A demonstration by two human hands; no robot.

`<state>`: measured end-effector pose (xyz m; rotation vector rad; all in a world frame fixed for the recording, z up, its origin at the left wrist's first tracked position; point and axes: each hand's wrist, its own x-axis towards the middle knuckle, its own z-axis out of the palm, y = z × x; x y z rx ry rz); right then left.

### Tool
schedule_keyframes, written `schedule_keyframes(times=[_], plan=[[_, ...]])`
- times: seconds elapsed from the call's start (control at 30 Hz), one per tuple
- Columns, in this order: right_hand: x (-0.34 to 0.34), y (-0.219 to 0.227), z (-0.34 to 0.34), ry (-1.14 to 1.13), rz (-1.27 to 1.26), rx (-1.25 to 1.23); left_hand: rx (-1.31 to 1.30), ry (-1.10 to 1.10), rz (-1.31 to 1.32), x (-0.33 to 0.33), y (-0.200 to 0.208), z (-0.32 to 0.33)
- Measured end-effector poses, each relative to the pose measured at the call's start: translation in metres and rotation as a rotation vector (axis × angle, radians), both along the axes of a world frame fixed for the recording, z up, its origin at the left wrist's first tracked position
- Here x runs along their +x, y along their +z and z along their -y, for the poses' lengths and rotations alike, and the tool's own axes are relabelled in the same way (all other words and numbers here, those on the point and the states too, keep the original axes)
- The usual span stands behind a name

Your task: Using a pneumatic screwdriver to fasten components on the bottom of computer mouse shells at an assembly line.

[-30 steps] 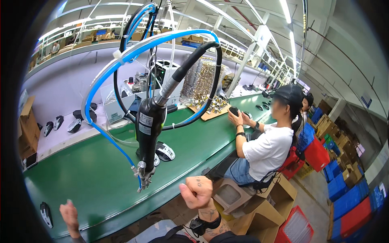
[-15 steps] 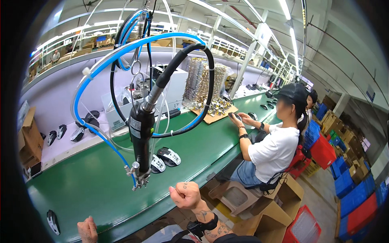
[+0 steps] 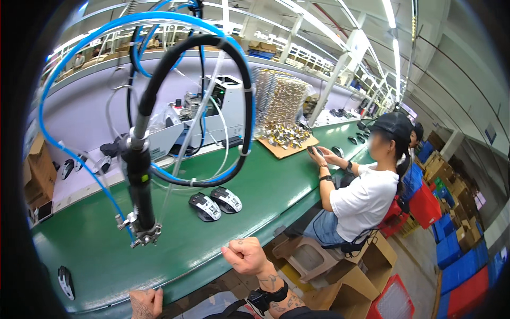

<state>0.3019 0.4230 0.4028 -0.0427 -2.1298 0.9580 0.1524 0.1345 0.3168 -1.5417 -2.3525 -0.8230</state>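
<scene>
- Two computer mice [image 3: 205,206] lie side by side on the table [image 3: 175,258], right of a hanging tool [image 3: 139,186].
- A third mouse [image 3: 66,283] lies at the table's left end.
- Metal parts [image 3: 287,135] lie on a cardboard sheet [image 3: 279,154] at the table's far edge.
- A co-worker [image 3: 361,189] sits right of the mice.

We see a bright hall, lit from overhead by long, slim white ceiling tubes [image 3: 390,15]. Glare streaks the flat, glossy green work surface [image 3: 265,183] — what shadows we find there are faint. The smooth, pale lavender wall panel [image 3: 79,127] is evenly lit, its top edge bowed by the fisheye lens. Black swallows the corners, and we find the distant background too small and soft for detail.
</scene>
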Motion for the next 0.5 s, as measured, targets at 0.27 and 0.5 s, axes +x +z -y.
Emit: schedule_keyframes(times=[0.27,0.5], plan=[[0.006,0.019,0.009,0.64,0.454,-0.32,-0.213,-0.309,0.538,0.043,0.055,-0.009],[0.001,-0.058,0.063,1.192,1.229,0.164,-0.606,-0.543,0.803,0.047,0.043,-0.001]])
